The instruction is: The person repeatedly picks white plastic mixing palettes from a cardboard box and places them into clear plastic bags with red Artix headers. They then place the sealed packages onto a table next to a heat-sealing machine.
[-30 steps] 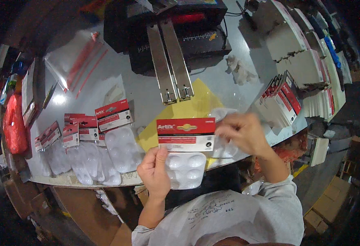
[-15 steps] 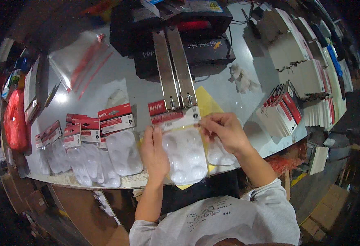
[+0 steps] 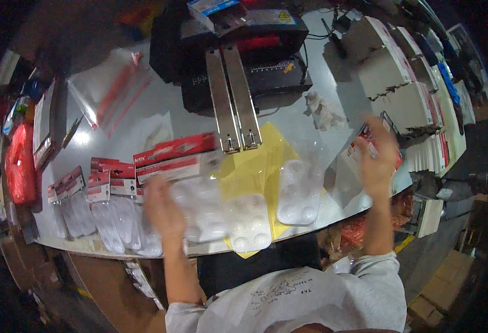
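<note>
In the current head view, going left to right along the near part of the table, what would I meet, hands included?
Red plastic bag, leftmost carded white palettes, left hand, loose white palette, second loose white palette, right hand, stack of red-edged cards.

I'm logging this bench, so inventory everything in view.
Table: one, grey, centre
Twin-arm machine: one, black, back
Sheet: at least one, yellow, front centre
Uncarded welled trays: two, white, front centre
Carded trays: several, white, front left
Header cards: stacked, red-and-white, right
Clear bags: uncountable, red-striped, back left
Crumpled wad: one, whitish, right
Plastic bag: one, red, far left
Card stacks: several, white, far right
Shirt: one, grey, bottom
Left hand: one, at carded trays
Right hand: one, at header cards
</note>
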Motion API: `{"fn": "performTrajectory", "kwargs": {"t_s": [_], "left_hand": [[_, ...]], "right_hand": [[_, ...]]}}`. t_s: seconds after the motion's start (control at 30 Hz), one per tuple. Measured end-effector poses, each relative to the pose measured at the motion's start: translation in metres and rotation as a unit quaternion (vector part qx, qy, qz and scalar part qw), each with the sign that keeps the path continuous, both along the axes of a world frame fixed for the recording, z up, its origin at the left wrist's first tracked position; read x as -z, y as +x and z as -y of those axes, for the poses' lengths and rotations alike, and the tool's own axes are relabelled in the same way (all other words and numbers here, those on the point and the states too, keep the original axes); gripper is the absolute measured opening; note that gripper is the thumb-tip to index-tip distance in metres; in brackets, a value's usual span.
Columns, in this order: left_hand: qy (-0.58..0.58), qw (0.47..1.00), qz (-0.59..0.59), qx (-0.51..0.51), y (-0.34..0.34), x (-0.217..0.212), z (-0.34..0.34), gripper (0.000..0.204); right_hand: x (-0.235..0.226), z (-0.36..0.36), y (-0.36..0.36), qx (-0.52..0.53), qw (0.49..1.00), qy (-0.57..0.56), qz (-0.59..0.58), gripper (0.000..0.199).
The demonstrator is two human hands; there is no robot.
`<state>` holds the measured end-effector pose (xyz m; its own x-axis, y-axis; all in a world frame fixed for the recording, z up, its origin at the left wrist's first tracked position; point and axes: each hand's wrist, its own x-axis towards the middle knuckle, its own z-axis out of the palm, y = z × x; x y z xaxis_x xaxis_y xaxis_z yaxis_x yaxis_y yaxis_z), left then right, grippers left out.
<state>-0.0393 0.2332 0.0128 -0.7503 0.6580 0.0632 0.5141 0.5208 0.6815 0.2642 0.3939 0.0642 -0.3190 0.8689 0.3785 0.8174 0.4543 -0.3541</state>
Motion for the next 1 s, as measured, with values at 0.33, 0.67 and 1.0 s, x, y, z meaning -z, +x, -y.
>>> {"fn": "performTrajectory", "kwargs": {"t_s": [0.33, 0.67, 1.0], "left_hand": [[0.0, 0.977, -0.05, 0.209, 0.135, 0.023, -0.062, 0.031], [0.024, 0.973, 0.083, 0.213, 0.142, 0.028, -0.065, 0.022], [0.153, 0.896, 0.401, 0.119, 0.102, -0.002, -0.004, 0.009]], "right_hand": [[0.018, -0.03, 0.106, 0.033, 0.992, -0.116, 0.04, 0.112], [0.011, -0.009, 0.088, 0.104, 0.99, -0.058, 0.077, 0.097], [-0.017, -0.026, 0.087, 0.108, 0.994, -0.012, -0.01, 0.057]]}}
